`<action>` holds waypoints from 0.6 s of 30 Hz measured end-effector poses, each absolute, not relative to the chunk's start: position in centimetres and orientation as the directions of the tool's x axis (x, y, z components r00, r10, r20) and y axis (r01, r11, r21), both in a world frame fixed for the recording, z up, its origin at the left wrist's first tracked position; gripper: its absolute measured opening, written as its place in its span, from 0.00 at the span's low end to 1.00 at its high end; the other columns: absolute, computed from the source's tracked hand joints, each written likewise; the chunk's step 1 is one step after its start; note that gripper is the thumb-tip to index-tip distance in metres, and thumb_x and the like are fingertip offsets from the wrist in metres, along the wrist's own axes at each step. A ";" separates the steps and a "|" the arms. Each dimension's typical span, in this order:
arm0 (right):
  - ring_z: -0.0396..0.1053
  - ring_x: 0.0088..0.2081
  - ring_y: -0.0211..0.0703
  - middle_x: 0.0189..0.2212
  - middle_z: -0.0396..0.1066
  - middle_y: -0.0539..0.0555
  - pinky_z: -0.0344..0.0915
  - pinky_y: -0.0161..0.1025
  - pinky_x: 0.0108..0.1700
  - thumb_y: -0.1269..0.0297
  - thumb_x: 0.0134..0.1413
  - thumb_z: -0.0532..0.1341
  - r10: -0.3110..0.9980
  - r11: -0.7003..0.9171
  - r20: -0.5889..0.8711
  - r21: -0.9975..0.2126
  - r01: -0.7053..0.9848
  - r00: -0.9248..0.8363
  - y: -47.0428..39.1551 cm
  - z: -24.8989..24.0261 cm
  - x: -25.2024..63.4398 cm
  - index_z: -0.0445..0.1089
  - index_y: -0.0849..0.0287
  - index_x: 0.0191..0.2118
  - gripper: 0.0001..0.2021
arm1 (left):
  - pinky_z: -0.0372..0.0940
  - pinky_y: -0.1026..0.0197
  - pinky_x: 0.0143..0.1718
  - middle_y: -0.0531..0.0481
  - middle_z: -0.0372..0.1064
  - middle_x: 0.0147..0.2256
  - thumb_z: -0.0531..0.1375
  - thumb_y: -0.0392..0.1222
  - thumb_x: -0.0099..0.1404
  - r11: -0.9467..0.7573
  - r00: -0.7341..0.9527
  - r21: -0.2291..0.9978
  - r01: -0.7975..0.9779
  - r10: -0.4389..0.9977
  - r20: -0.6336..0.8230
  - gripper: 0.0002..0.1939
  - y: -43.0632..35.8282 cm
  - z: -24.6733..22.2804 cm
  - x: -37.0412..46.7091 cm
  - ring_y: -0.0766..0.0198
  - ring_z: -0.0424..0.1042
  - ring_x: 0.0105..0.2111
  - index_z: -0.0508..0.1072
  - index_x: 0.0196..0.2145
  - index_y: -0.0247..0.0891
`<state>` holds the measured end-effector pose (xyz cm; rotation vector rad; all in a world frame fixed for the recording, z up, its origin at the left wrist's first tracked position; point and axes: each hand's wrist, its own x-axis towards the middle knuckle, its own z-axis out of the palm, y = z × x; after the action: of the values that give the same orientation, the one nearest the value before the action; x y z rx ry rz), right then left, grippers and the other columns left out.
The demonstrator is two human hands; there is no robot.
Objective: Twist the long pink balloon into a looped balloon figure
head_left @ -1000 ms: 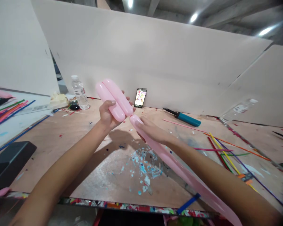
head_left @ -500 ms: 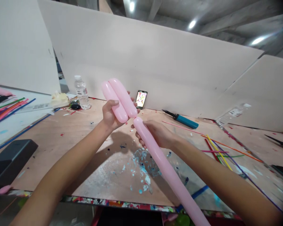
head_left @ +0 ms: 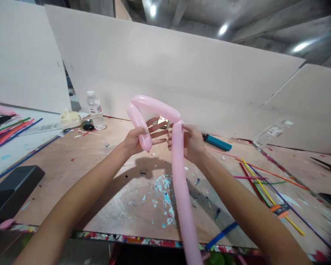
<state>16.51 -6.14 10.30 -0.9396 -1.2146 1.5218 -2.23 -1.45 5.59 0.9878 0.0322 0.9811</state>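
Observation:
A long pink modelling balloon (head_left: 182, 176) is twisted into two shorter segments and a long tail. My left hand (head_left: 136, 140) pinches the short end segment between thumb and palm, its other fingers spread out behind. The middle segment arches from there over to my right hand (head_left: 191, 141). That hand is wrapped round the top of the long tail, just below the second twist. The tail hangs down past the table's front edge and out of view. A phone (head_left: 162, 121) propped at the white board is partly hidden by my left fingers.
A blue hand pump (head_left: 217, 142) lies at the board's foot. One water bottle (head_left: 96, 112) stands at the left, and another clear bottle (head_left: 273, 133) is at the right. Several uninflated balloons (head_left: 260, 180) lie by my right forearm. A dark grey box (head_left: 16, 187) sits front left.
The two segments, which lay side by side in my left hand, have swung apart into an angle. My right hand has moved up and right, and the tail hangs more steeply.

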 end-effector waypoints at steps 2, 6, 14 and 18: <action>0.64 0.28 0.43 0.27 0.64 0.53 0.67 0.40 0.30 0.52 0.51 0.52 0.978 0.021 0.069 -0.972 -0.234 -0.199 -5.2 10.9 16.9 0.63 0.57 0.39 0.15 | 0.57 0.34 0.58 0.39 0.61 0.61 0.59 0.36 0.50 0.231 0.646 0.737 -0.635 0.681 0.344 0.34 -1.3 5.1 -2.1 0.39 0.62 0.60 0.66 0.58 0.40; 0.67 0.30 0.44 0.29 0.66 0.54 0.70 0.41 0.34 0.51 0.50 0.55 0.976 0.114 0.148 -0.973 -0.201 -0.163 -3.7 11.4 17.7 0.65 0.57 0.37 0.15 | 0.61 0.37 0.56 0.37 0.58 0.63 0.60 0.34 0.50 0.313 0.762 0.796 -0.519 0.590 0.265 0.36 -1.4 4.0 -1.4 0.41 0.65 0.58 0.65 0.59 0.39; 0.63 0.24 0.36 0.26 0.64 0.50 0.65 0.36 0.26 0.45 0.53 0.58 0.948 0.304 0.317 -0.926 -0.225 -0.025 -0.6 13.0 19.7 0.66 0.56 0.34 0.17 | 0.57 0.69 0.15 0.51 0.70 0.27 0.61 0.45 0.60 0.272 0.895 0.944 -0.186 0.444 0.049 0.26 -0.9 2.2 -1.5 0.70 0.64 0.17 0.68 0.57 0.43; 0.65 0.27 0.38 0.27 0.65 0.50 0.66 0.37 0.27 0.42 0.53 0.58 0.925 0.374 0.380 -0.912 -0.168 -0.002 0.3 13.2 20.3 0.66 0.55 0.36 0.20 | 0.56 0.65 0.14 0.47 0.72 0.33 0.60 0.66 0.56 0.260 0.924 0.960 -0.107 0.382 -0.001 0.36 -1.9 1.5 -0.2 0.68 0.64 0.16 0.66 0.58 0.45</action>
<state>20.31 0.28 13.23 -0.7889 -1.2718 1.0178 -0.25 -1.95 1.55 1.2680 0.2526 0.3361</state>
